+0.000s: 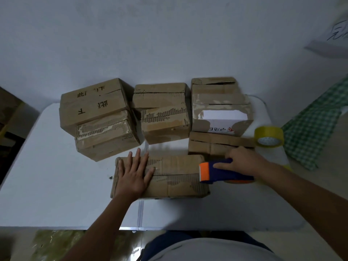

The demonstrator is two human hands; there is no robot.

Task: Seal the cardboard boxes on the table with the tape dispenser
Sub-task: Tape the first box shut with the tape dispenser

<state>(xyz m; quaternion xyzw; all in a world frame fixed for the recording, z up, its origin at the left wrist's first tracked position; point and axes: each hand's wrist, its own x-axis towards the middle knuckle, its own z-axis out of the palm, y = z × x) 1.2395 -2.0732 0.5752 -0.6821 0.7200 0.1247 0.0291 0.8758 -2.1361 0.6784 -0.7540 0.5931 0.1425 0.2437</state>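
A flat cardboard box [175, 178] lies nearest to me on the white table [56, 185], its flaps closed along a centre seam. My left hand [134, 174] presses flat on the box's left end, fingers spread. My right hand [243, 161] grips the blue and orange tape dispenser [216, 172], whose orange front end sits at the box's right end on the seam. Behind stand several more cardboard boxes: stacked ones at the left [98, 117], the middle [163, 112] and the right [220, 110], and a low one [212, 146] under my right hand.
A spare roll of yellowish tape [269, 136] stands at the table's right side. A green checked cloth [316, 129] lies to the right of it. A white wall rises behind the boxes. The table's front edge runs close to my body.
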